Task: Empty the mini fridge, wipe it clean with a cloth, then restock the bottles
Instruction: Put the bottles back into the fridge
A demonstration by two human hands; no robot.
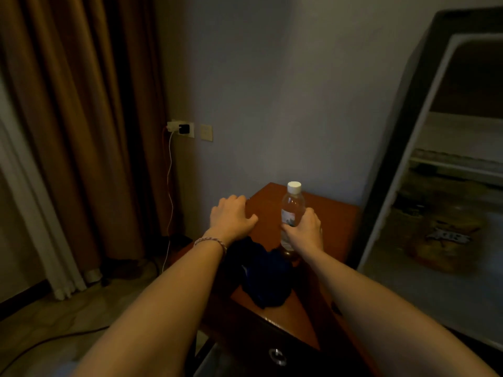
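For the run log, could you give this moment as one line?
right hand grips bottle | left hand on table | cloth beside bottle

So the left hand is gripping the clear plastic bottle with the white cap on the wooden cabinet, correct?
Not quite: the head view shows the right hand gripping the clear plastic bottle with the white cap on the reddish wooden cabinet. The left hand rests on the cabinet's edge.
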